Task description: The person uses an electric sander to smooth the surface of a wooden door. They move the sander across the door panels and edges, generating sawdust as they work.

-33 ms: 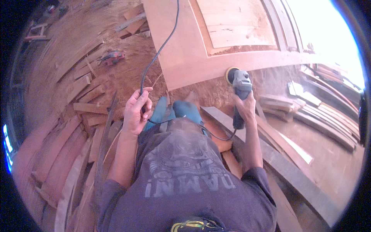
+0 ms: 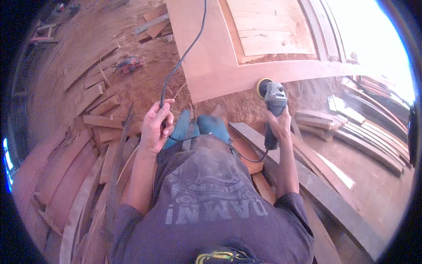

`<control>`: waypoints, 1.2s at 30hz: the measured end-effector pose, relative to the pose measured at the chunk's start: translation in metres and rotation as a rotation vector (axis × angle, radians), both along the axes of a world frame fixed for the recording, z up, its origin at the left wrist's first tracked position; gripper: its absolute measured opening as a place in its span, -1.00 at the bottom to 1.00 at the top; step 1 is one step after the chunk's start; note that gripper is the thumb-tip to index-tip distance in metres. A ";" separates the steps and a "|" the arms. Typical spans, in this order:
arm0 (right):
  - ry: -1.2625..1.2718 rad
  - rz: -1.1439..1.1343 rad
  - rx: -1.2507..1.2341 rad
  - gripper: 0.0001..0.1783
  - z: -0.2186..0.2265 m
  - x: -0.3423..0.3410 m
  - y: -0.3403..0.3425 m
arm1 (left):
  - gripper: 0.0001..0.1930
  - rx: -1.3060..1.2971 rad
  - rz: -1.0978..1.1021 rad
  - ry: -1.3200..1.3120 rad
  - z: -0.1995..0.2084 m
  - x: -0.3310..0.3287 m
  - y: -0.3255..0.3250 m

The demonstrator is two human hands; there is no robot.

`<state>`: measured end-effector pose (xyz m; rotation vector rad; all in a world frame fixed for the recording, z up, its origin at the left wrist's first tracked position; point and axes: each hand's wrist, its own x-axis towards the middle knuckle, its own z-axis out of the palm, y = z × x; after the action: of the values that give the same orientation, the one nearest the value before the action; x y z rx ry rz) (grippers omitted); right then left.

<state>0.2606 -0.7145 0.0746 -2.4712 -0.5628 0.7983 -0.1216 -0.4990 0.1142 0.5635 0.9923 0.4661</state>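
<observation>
The right hand (image 2: 280, 124) holds the angle grinder (image 2: 276, 93) at two o'clock; the left hand (image 2: 156, 126) pinches its black cord (image 2: 174, 70) at nine. The wooden door (image 2: 206, 79) at one seems partly sanded; how much is left, I cannot tell.

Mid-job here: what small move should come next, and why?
I'd probably guide the yellow-rimmed disc along the door-like wooden frame's near edge: the right hand grips the angle grinder with its disc at that edge, contact unclear, while the left hand holds the black cord away from it.
</observation>
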 end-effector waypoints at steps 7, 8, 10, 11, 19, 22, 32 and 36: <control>0.105 0.432 -0.104 -0.26 0.009 -0.123 0.057 | -0.68 0.033 0.024 -0.021 -0.005 -0.005 0.007; 0.113 0.479 -0.108 -0.29 0.007 -0.139 0.064 | -0.68 0.034 0.022 -0.015 -0.004 -0.005 0.008; 0.095 0.534 -0.085 -0.34 0.002 -0.161 0.076 | -0.68 0.045 0.027 -0.001 -0.005 -0.010 0.009; 0.072 0.552 -0.075 -0.40 0.003 -0.166 0.080 | -0.68 0.052 0.032 0.003 -0.007 -0.014 0.010; 0.032 0.489 -0.138 -0.30 0.011 -0.154 0.068 | -0.68 0.041 0.066 -0.014 -0.006 -0.022 0.017; 0.028 0.436 -0.143 -0.29 0.013 -0.138 0.063 | -0.68 0.030 0.044 -0.011 -0.006 -0.014 0.016; -0.035 0.247 -0.173 -0.31 0.010 -0.058 0.044 | -0.69 0.018 -0.008 -0.006 -0.003 0.027 0.014; -0.078 0.133 -0.104 -0.28 0.000 -0.012 0.031 | -0.69 0.012 -0.002 0.017 0.001 0.038 0.008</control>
<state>0.2482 -0.6831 0.0744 -2.5910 -0.7378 0.8036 -0.0836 -0.4906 0.1148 0.5797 1.0053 0.4665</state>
